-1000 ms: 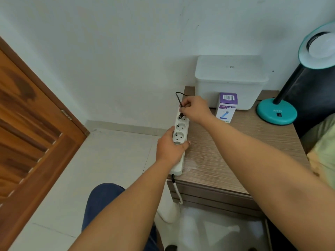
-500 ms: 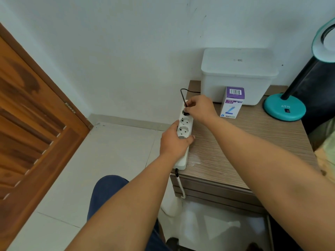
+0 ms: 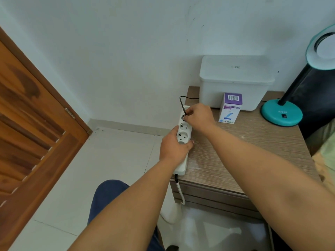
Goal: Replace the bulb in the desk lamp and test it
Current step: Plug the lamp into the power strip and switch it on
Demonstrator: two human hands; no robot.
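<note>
Left hand clamps power strip; right hand pinches black plug at strip's twelve-o'clock socket. Tugging its cord risks damage.

Soft, even daylight, faint shadows, mild wide-angle bending at blurred edges.

black plug now seated lower in power strip; right hand pressed closer onto it

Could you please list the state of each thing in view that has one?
Power strip: flat on the table edge, held by left hand.
Black plug: at the end socket, pinched by right hand.
Bulb box: upright, closed.
Desk lamp: unlit.
White bin: lidded.
</note>
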